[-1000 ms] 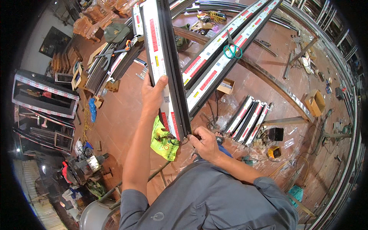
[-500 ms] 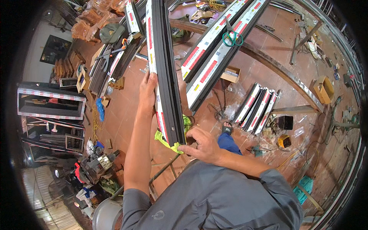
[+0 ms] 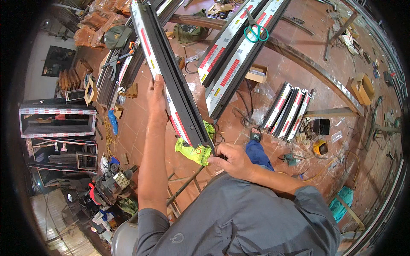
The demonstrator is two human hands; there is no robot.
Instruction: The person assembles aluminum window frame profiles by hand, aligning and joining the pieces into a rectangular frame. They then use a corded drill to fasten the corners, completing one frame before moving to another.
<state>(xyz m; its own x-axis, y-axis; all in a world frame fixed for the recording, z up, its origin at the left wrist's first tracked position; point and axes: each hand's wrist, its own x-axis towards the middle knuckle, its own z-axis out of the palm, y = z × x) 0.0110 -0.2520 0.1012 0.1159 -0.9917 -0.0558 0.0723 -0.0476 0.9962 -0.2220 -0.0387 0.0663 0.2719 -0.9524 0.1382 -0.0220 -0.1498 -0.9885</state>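
My left hand [image 3: 157, 99] is wrapped round a long black frame profile [image 3: 173, 81] that has white and red protective film along one side. The bar slants from the upper left down toward my body. At its lower end, my right hand [image 3: 234, 161] is closed in a pinch; what the fingertips hold is too small to make out. Right beside those fingertips a crumpled yellow-green plastic bag [image 3: 194, 153] lies under and around the profile's end. Two more film-covered profiles [image 3: 239, 68] rest to the right, with green-handled scissors [image 3: 256, 33] on top.
A brown metal beam [image 3: 316, 70] runs under the two profiles. Short film-wrapped pieces [image 3: 287, 112] lie on the tiled floor, near an open cardboard box [image 3: 257, 73] and a yellow container [image 3: 320, 147]. A finished-looking frame [image 3: 57, 121] stands at left, with a motorbike [image 3: 113, 181] below it.
The profile's far end has swung left, so the bar slants more. My right hand has shifted slightly right, and more of the yellow-green bag shows below the bar's end.
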